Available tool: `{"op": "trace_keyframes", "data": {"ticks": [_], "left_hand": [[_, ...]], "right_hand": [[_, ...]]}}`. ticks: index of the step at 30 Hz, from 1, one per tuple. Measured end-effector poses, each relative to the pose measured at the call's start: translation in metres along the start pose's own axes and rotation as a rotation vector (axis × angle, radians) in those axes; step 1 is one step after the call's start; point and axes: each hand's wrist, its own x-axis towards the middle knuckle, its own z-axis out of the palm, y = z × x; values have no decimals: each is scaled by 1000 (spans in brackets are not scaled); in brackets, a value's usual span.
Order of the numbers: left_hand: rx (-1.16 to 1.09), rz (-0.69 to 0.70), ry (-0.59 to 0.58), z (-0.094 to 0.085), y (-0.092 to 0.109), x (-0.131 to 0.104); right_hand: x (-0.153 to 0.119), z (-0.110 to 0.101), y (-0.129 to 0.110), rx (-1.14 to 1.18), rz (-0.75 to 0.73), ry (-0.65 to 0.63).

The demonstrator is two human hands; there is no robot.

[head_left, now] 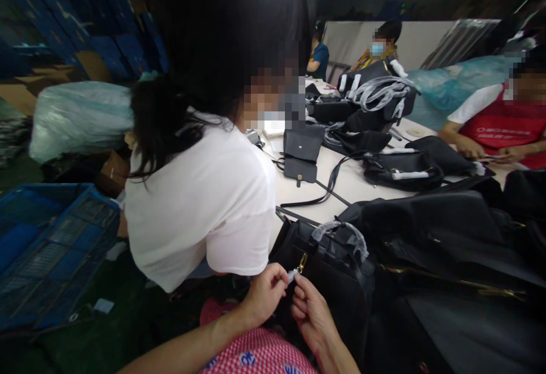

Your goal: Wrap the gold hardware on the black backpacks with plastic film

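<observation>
A black bag (333, 283) lies in front of me, its handle (347, 236) wrapped in clear plastic film. From its front hangs a piece of gold metal hardware (302, 262), perhaps a clasp or zip pull. Just below that, a small whitish plastic wrap (292, 275) stretches between my two hands. My left hand (269, 293) pinches the wrap's left end between thumb and fingers. Fingers curled, my right hand (312, 309) pinches at the right end, close to the gold piece. Whether its fingertips also grip the metal is hidden.
A person in a white shirt (200, 203) sits close on my left. More black bags (435, 220) crowd the right side, and a small black bag (302, 152) lies on the white table (298, 195). A blue crate (55, 249) stands at left; co-workers sit across.
</observation>
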Motion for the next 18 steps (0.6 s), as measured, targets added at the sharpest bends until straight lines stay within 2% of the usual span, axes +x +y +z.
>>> {"op": "trace_keyframes", "data": {"ticks": [8,11,14,18], "left_hand": [[-65,-88,-56,-4,11,-6],[-178,-185,-104,-6,15,-4],[-281,-307,-104,-5,17,2],[-329,-403,-125,1,18,12]], "right_hand": [[4,-4,-2,130,101,-110],[4,-6,-4,165,128,-128],[5,-8,-4,192,152,-125],[5,-10,-6,235,198,-140]]}}
